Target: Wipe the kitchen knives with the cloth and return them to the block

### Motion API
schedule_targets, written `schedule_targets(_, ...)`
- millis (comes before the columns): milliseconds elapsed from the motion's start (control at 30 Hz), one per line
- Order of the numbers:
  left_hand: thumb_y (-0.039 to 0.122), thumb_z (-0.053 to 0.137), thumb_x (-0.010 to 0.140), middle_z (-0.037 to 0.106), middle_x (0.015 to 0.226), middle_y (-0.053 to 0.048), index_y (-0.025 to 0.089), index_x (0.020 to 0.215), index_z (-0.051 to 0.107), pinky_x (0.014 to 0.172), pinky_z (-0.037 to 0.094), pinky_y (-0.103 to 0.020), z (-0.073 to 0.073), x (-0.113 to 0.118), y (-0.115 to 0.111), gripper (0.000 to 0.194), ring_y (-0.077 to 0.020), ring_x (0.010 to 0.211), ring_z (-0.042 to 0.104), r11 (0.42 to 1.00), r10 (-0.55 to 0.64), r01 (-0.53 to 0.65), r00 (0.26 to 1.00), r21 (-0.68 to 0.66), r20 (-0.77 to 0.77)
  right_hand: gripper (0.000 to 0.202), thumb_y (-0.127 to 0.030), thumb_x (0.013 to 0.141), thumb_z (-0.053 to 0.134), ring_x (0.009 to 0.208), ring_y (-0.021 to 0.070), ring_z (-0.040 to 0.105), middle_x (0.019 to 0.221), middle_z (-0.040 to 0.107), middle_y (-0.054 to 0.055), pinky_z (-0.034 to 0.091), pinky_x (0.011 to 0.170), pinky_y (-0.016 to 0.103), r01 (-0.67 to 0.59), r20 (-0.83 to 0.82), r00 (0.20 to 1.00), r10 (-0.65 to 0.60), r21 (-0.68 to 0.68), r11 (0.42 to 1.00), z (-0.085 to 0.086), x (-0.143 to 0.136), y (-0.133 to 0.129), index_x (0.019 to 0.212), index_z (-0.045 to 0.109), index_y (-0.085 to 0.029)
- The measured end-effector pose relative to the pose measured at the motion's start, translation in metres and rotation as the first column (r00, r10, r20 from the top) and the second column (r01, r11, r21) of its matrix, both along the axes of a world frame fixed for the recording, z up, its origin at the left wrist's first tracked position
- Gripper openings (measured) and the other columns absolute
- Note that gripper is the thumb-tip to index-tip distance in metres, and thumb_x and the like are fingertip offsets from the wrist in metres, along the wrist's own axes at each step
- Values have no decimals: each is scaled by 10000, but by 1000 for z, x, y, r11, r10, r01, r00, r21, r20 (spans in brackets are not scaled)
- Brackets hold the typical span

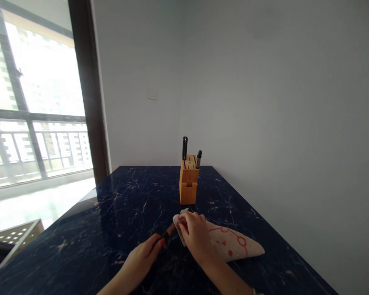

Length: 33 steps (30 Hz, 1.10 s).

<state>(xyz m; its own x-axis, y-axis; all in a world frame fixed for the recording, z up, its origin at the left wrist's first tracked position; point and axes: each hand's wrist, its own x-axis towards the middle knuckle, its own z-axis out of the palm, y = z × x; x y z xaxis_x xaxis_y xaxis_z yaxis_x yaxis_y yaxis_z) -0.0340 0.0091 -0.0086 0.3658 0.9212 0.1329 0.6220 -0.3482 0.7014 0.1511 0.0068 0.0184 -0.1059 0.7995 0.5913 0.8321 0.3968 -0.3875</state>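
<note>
My left hand (146,254) is closed around the dark handle of a knife (170,229), whose blade points up and to the right. A pale cloth with red markings (233,244) lies on the table to the right, one end of it raised around the blade. That raised end is pinched in my right hand (195,232), which hides part of the blade. Just beyond the hands stands a wooden knife block (188,186). Two tools with dark handles stick up from its top, one at the left (185,148) and a shorter one at the right (198,159).
The dark blue marbled table (126,205) reaches back to the grey walls. A wall plate (152,94) is on the back wall. At the lower left, beside the table, is a light perforated piece (18,236). Windows with a railing are on the left.
</note>
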Motion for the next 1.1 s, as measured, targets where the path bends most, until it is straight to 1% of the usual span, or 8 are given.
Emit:
schedule_targets(200,364,309,870,614,726,6,208,857,545,620,362,-205,-2,-2,0,284,-136,667,571,999,-15,17,998,33,-63,129,-115,747,566,820,158,501,808,581,-17,303,770,274,-155,13,988,156,-40,987,-3,-9,-5,804,546,-228)
schedule_targets(267,370,303,873,622,744,7,213,868,543,630,364,-202,0,-2,-1,287,-135,684,578,999,-16,18,997,29,-71,111,-124,757,562,826,158,503,802,587,-21,297,773,278,-149,8,989,149,-34,988,-2,-9,-4,787,548,-231)
schedule_targets(433,387,269,881,610,699,25,225,876,550,594,361,-192,4,-2,-3,325,-127,639,564,999,-38,39,994,15,-104,122,-116,769,548,887,176,497,834,608,-11,284,799,294,-37,-41,999,36,-19,999,-3,-3,1,813,561,-230)
schedule_targets(667,373,302,877,619,741,14,215,884,553,630,365,-197,1,-3,0,296,-132,683,574,999,-32,35,995,32,-90,115,-111,768,546,829,151,499,800,598,-15,292,774,271,-162,47,986,163,-21,987,-6,-11,-3,780,561,-225)
schedule_targets(733,372,293,879,611,718,17,215,882,555,615,362,-198,3,-3,-1,306,-131,660,567,999,-34,37,995,29,-99,119,-112,772,540,845,158,498,810,606,-20,282,773,284,-127,52,991,127,-10,992,-5,-8,-1,786,557,-229)
schedule_targets(933,384,279,880,584,659,29,225,869,567,568,350,-193,8,-2,-3,328,-123,598,539,998,-52,54,991,13,-121,114,-121,789,511,847,173,501,854,609,7,286,751,297,82,10,997,-83,21,996,-3,13,13,813,565,-219)
schedule_targets(1000,377,281,881,591,673,27,228,871,567,579,351,-193,7,-2,-3,323,-123,610,545,998,-62,64,991,16,-116,113,-118,784,512,835,170,502,853,603,10,295,751,290,79,-1,997,-79,27,997,-3,15,14,813,564,-215)
schedule_targets(1100,372,277,881,594,682,19,220,861,565,590,354,-196,6,-3,-3,326,-129,630,554,998,-64,67,991,21,-118,107,-118,779,513,829,164,504,820,596,2,304,759,276,0,6,1000,-1,40,999,-5,11,11,801,554,-214)
